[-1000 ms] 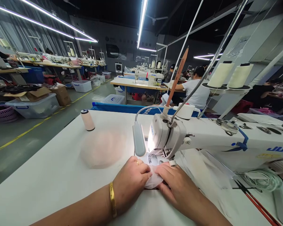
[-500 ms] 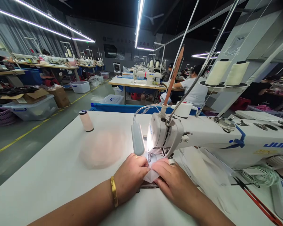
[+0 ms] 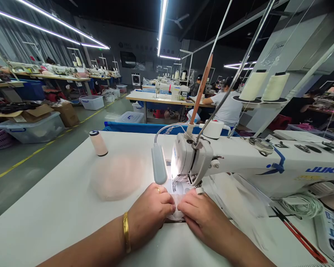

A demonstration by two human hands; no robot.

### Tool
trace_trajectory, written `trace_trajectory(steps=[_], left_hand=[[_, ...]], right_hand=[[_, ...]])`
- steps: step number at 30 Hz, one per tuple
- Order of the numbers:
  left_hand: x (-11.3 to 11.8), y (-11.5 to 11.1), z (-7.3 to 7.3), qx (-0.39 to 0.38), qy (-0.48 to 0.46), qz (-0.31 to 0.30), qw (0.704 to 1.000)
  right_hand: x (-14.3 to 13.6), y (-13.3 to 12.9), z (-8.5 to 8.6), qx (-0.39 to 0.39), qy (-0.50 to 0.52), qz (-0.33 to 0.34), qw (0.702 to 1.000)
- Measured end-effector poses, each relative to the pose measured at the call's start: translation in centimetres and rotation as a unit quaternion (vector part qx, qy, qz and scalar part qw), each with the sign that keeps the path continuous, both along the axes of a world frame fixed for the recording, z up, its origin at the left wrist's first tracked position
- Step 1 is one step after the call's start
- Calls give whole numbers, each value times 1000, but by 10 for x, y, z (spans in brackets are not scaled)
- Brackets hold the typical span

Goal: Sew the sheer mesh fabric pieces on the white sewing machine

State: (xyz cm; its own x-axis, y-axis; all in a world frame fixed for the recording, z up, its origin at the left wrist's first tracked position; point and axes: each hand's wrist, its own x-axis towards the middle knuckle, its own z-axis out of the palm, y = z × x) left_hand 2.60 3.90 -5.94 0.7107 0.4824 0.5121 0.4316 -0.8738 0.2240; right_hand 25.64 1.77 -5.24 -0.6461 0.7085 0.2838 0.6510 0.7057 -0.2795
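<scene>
A small piece of sheer white fabric (image 3: 176,214) lies in front of the needle area of a white sewing machine (image 3: 192,157). My left hand (image 3: 151,207), with a gold bracelet at the wrist, pinches its left side. On the right side, my right hand (image 3: 199,209) holds the same piece with fingers curled and pressed together. Both hands are close together just below the presser foot, which the machine head partly hides. A lit grey lamp (image 3: 159,164) hangs left of the needle. Sheer pale fabric (image 3: 117,176) rests on the table further left.
A peach thread spool (image 3: 98,143) stands at the table's back left. Right of my hands lie more sheer fabric (image 3: 239,200), red-handled tweezers (image 3: 300,237) and a coiled pale cord (image 3: 303,205). A person in a white shirt (image 3: 225,107) sits beyond the machine.
My hands have drawn slightly apart, and the fabric between them lies flatter instead of showing a folded, pointed corner. The whole view has shifted a little.
</scene>
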Motion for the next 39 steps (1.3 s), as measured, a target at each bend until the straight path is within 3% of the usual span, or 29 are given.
trace_trajectory(steps=[5, 8, 13, 18, 22, 27, 32, 39], left_hand=[[0, 8, -3, -21, 10, 24, 999], [3, 14, -2, -72, -5, 57, 996], [9, 22, 1, -139, -37, 78, 987], [13, 23, 7, -152, -61, 84, 983], [12, 20, 8, -108, -56, 79, 989], [3, 4, 5, -24, -2, 19, 1000], [-2, -6, 8, -7, 18, 6, 1000], [-3, 3, 7, -13, 49, 33, 998]], right_hand=[[0, 4, -7, 13, 9, -9, 1000], [-3, 6, -9, -10, 63, -22, 998], [-11, 7, -2, -67, 177, -94, 977], [-14, 7, 1, -82, 211, -127, 966], [-10, 7, -2, -68, 174, -108, 976], [-2, -3, 6, -38, 22, 6, 999], [0, -11, 14, -59, -12, 7, 998], [-2, -4, 7, -58, -24, -5, 998]])
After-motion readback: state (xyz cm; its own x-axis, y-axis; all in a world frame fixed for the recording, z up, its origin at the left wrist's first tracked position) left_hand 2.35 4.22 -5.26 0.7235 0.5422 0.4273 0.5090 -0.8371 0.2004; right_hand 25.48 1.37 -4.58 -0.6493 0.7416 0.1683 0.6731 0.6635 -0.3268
